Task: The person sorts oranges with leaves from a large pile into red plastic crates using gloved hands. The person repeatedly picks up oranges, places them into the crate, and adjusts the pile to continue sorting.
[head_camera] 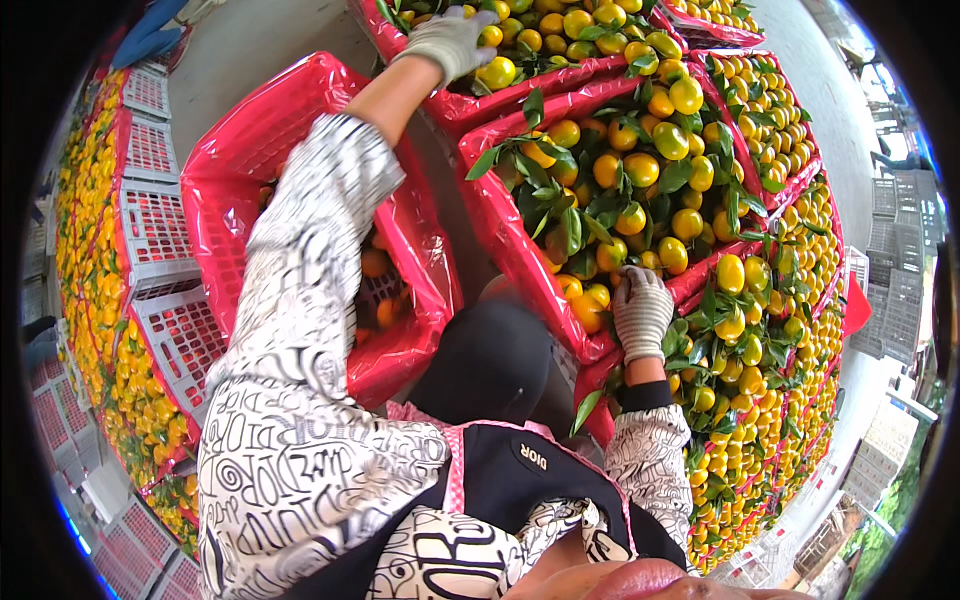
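Observation:
My left hand [448,46], in a pale knitted glove, reaches over the far crate of mandarins [551,24]. Its fingers are spread, with a mandarin [490,36] between them. My right hand [642,313], also gloved, rests at the near corner of the middle crate [499,217]. Those fingers curl down among orange-yellow mandarins [611,255] and green leaves; whatever lies under them is hidden. Beneath my left arm stands a crate lined with red plastic film [217,225]. A few mandarins [375,264] show at its bottom, partly covered by my sleeve.
More filled crates [765,112] stretch along the right, packed with mandarins [739,390]. On the left, grey plastic crates [157,217] stand beside a long bank of fruit [90,300]. My knee [487,367] is between the lined crates. Someone's blue sleeve [150,34] appears at top left.

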Motion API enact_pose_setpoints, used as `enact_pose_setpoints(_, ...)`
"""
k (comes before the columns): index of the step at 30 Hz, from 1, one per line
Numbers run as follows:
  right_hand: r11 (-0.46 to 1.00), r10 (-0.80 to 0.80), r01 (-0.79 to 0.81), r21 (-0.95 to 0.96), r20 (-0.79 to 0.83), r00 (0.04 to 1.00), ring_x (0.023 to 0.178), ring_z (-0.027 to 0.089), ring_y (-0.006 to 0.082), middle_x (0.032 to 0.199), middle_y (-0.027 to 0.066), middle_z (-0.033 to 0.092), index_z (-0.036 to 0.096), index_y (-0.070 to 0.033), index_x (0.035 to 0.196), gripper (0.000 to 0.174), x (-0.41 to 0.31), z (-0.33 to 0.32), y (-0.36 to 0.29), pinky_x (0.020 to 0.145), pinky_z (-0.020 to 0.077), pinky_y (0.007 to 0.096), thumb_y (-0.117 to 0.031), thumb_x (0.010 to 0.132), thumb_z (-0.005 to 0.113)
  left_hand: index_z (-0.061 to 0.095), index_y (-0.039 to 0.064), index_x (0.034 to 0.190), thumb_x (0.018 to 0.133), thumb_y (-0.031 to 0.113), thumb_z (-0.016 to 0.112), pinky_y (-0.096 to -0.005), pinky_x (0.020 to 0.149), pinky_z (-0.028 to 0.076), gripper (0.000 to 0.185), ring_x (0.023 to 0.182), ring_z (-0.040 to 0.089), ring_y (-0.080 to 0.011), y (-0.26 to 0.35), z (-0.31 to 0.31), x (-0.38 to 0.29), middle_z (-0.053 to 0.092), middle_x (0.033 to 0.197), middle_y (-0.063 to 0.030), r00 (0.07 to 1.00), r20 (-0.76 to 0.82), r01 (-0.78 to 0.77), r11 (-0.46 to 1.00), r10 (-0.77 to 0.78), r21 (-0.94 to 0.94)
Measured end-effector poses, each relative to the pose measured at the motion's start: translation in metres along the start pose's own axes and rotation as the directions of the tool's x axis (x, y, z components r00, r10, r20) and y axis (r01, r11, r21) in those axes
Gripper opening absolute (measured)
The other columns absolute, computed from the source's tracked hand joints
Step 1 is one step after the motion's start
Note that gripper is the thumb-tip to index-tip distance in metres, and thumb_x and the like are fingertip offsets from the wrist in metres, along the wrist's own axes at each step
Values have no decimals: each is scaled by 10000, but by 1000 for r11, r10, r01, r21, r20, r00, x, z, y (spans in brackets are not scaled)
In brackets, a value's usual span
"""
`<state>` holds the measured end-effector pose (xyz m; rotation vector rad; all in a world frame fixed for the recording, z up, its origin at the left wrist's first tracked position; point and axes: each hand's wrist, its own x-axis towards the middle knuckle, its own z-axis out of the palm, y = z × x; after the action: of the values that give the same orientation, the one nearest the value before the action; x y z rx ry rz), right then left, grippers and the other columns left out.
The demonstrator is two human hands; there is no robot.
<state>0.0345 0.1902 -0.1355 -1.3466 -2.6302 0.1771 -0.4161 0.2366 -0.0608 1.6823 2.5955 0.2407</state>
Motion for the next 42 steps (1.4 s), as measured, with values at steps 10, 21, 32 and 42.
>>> enact_pose_setpoints(10,998,-33,34,53,-8,999,852,634,302,899,72,660,659,-142,954,97,4,-8,-10,749,497,437,-129,859,644,446,268,1479,779,364,739,-592,1055,410,764,1443,331,-391,-12,70,135,335,1583,-115,915,375,-260,928,148,266)
enact_pose_setpoints(21,998,-39,38,59,16,999,864,637,299,917,69,665,662,-142,965,98,5,-10,-14,769,498,439,-147,875,625,420,120,1504,892,233,626,-517,876,492,656,1203,571,-368,11,100,124,582,1342,-219,984,124,57,885,-129,462)
enact_pose_setpoints(32,999,-11,11,53,9,1000,851,643,306,899,77,667,658,-139,966,108,4,-10,-14,752,503,440,-135,861,634,592,207,1309,900,315,586,-502,1005,481,423,1266,513,-432,-17,87,121,411,1514,-152,995,90,-44,993,34,106)
enact_pose_setpoints(42,999,-17,16,33,19,1000,878,647,312,924,83,673,652,-147,972,114,0,-3,-7,775,510,452,-154,858,642,527,71,1404,780,80,814,-322,930,537,687,1104,621,-176,-111,7,71,633,1265,-55,960,-223,-201,133,-172,-970)
